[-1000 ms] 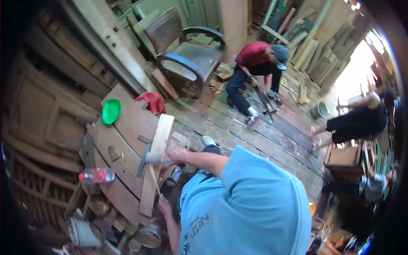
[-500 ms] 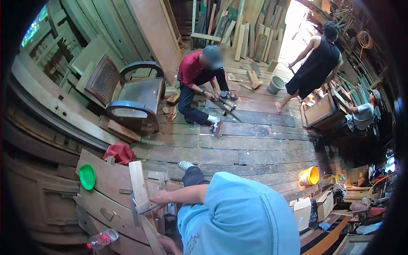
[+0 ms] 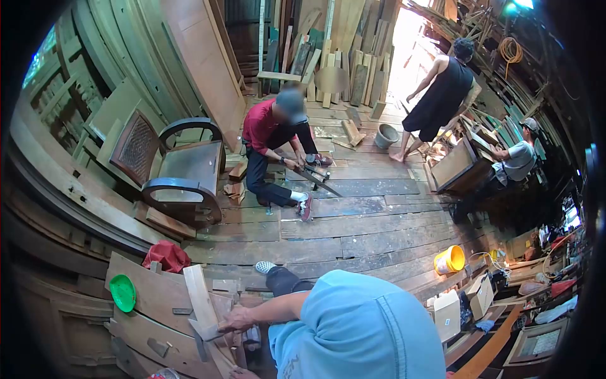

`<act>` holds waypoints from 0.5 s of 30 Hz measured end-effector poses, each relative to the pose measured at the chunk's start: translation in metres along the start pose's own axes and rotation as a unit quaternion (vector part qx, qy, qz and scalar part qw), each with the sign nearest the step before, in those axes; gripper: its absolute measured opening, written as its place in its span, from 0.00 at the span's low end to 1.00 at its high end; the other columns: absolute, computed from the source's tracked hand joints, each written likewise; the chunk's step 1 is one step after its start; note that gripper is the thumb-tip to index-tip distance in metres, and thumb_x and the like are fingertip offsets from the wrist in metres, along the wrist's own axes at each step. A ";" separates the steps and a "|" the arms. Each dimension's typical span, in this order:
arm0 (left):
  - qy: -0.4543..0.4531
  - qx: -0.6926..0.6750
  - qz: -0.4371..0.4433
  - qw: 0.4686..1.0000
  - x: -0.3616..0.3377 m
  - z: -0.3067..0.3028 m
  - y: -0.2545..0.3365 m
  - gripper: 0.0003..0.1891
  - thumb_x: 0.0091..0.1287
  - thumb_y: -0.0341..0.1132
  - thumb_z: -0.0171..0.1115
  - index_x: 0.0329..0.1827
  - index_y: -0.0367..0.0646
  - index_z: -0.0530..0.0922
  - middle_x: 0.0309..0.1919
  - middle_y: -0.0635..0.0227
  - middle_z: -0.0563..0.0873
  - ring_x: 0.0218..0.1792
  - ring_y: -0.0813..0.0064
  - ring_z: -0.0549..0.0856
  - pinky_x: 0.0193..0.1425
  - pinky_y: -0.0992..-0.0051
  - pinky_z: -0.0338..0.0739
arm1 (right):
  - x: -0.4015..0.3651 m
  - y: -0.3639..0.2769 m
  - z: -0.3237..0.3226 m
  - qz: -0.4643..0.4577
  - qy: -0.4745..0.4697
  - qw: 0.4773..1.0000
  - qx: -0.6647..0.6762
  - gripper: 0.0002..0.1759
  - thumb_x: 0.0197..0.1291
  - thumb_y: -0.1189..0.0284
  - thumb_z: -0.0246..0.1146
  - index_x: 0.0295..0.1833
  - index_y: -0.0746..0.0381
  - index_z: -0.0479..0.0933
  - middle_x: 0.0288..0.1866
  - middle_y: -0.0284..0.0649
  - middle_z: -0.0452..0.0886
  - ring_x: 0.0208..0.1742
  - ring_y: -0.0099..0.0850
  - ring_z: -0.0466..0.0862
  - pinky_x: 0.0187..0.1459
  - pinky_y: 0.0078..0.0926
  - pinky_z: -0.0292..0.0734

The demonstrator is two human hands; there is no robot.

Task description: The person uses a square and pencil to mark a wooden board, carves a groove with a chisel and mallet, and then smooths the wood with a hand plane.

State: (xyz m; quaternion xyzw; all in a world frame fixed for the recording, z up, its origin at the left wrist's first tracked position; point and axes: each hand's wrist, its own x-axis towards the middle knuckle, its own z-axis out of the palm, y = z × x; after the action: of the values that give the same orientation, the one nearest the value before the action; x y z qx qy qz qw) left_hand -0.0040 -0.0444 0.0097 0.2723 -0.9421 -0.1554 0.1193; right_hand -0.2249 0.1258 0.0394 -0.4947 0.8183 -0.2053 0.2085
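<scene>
My right hand (image 3: 237, 319) is closed on a flat, pale, angular tool (image 3: 206, 330), which lies across a long light wooden strip (image 3: 201, 297). Low in the picture, my left hand (image 3: 242, 373) touches the strip's lower part; the frame's edge cuts it off and its grip is unclear. Beneath the strip are broad brown boards (image 3: 142, 328). A short dark metal piece (image 3: 182, 311) and a small pointed wooden piece (image 3: 158, 346) lie on them, left of my right hand.
A green dish (image 3: 123, 292) and a red cloth bundle (image 3: 166, 256) are at the left, below an armchair (image 3: 189, 167). A seated person (image 3: 265, 136) holds a saw; two other people are at the upper right. A yellow bucket (image 3: 449, 259) stands right.
My view has shifted, so most of the room appears further left. My right hand and the tool have moved lower relative to the strip. The bottle at the lower left is mostly out of frame.
</scene>
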 end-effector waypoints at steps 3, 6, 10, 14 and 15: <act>0.000 0.007 0.017 1.000 0.006 -0.005 0.001 0.17 0.63 0.39 0.54 0.26 0.31 0.78 0.27 0.47 0.79 0.32 0.49 0.77 0.38 0.58 0.72 | 0.008 0.003 0.023 -0.013 -0.006 1.000 0.006 0.41 0.51 0.61 0.64 0.71 0.40 0.55 0.49 0.53 0.73 0.46 0.48 0.80 0.42 0.41 0.79; -0.021 0.020 0.006 1.000 0.016 -0.013 -0.002 0.16 0.62 0.38 0.54 0.30 0.30 0.79 0.31 0.44 0.79 0.35 0.47 0.78 0.41 0.57 0.73 | 0.019 0.009 0.069 0.020 -0.032 0.998 0.049 0.40 0.53 0.63 0.61 0.72 0.38 0.53 0.48 0.53 0.74 0.44 0.50 0.80 0.41 0.42 0.78; -0.068 0.103 -0.086 0.989 0.039 -0.007 -0.010 0.18 0.67 0.41 0.46 0.45 0.32 0.74 0.47 0.42 0.76 0.46 0.45 0.76 0.49 0.56 0.71 | 0.008 -0.016 0.041 0.050 -0.030 0.997 0.052 0.38 0.53 0.62 0.61 0.70 0.38 0.56 0.42 0.51 0.77 0.43 0.48 0.81 0.39 0.44 0.77; 0.059 0.193 -0.081 0.976 0.066 0.060 -0.050 0.20 0.72 0.46 0.38 0.48 0.38 0.72 0.46 0.54 0.76 0.49 0.51 0.74 0.51 0.54 0.70 | 0.005 -0.020 0.035 0.081 -0.063 0.993 0.067 0.39 0.51 0.57 0.63 0.70 0.41 0.57 0.44 0.53 0.76 0.42 0.49 0.80 0.40 0.45 0.77; 0.058 0.194 -0.085 0.976 0.071 0.066 -0.048 0.20 0.72 0.46 0.38 0.48 0.38 0.72 0.46 0.54 0.76 0.49 0.51 0.74 0.51 0.54 0.70 | 0.005 -0.020 0.037 0.079 -0.066 0.992 0.067 0.39 0.51 0.57 0.63 0.70 0.41 0.57 0.44 0.53 0.76 0.42 0.49 0.80 0.40 0.45 0.77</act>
State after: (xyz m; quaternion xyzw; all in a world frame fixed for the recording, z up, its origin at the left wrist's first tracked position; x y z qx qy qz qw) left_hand -0.0597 -0.1071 -0.0583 0.3774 -0.9193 0.0369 0.1049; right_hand -0.1925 0.1083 0.0188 -0.4262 0.8236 -0.2098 0.3100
